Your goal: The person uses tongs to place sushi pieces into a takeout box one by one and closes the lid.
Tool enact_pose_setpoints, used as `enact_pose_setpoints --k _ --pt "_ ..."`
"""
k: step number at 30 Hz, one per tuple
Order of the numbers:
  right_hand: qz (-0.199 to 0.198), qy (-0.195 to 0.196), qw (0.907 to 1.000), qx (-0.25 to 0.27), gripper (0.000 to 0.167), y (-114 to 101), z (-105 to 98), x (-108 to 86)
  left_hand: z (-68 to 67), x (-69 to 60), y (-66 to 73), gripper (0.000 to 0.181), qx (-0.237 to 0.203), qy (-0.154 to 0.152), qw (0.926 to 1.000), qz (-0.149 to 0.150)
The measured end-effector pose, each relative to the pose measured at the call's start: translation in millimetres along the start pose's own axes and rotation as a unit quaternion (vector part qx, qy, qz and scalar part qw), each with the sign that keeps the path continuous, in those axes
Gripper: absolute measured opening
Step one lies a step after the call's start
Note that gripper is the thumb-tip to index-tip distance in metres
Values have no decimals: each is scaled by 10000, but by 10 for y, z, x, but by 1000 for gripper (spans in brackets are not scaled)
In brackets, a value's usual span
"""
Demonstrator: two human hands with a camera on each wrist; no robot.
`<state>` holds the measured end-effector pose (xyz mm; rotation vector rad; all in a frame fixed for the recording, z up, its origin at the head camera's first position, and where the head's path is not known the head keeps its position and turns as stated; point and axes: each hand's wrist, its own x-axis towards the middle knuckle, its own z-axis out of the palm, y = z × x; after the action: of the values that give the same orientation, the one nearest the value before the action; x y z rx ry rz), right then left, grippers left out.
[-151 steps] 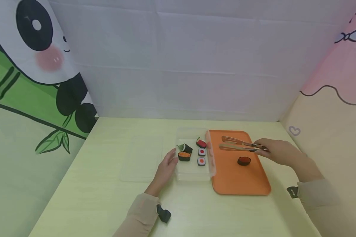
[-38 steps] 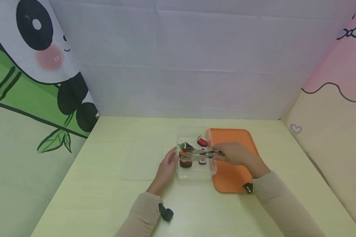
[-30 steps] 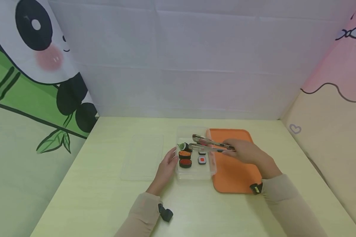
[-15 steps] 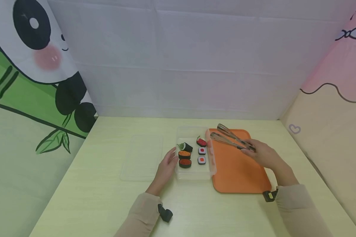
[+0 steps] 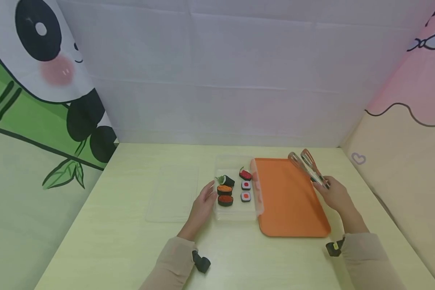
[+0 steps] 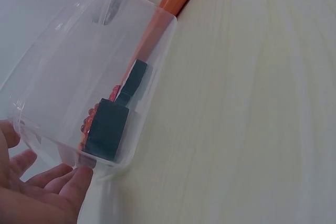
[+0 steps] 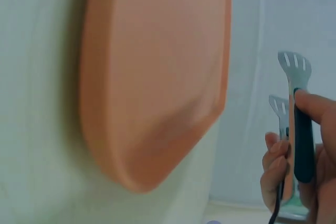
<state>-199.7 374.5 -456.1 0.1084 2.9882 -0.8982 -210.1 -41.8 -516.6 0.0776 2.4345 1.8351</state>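
In the near left part of the clear box (image 5: 235, 216), the red-roe sushi piece (image 5: 225, 200) now sits just in front of the orange-roe piece (image 5: 224, 190); a few seconds ago it lay on the orange tray (image 5: 290, 215). The tongs (image 7: 303, 142) have since drawn back from over the box to the tray's far right side, raised, their two arms spread with nothing between the tips. The right hand (image 5: 333, 194) grips their handles. The left hand (image 5: 201, 204) has not shifted: its fingers, relaxed, touch the box's left wall, seemingly to steady it. The green-topped roll (image 5: 226, 181), the red-topped piece (image 5: 245, 174) and two square rolls (image 5: 245, 191) share the box and look undisturbed. With all six pieces inside and none seen on the tray, the transfer by tongs appears complete, I judge.
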Motion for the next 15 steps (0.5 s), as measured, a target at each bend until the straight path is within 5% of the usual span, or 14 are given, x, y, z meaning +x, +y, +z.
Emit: enact_pose_setpoints --k 15 --pt "484 142 9986 152 59 374 90 -35 -1 -21 27 48 10 -3 10000 29"
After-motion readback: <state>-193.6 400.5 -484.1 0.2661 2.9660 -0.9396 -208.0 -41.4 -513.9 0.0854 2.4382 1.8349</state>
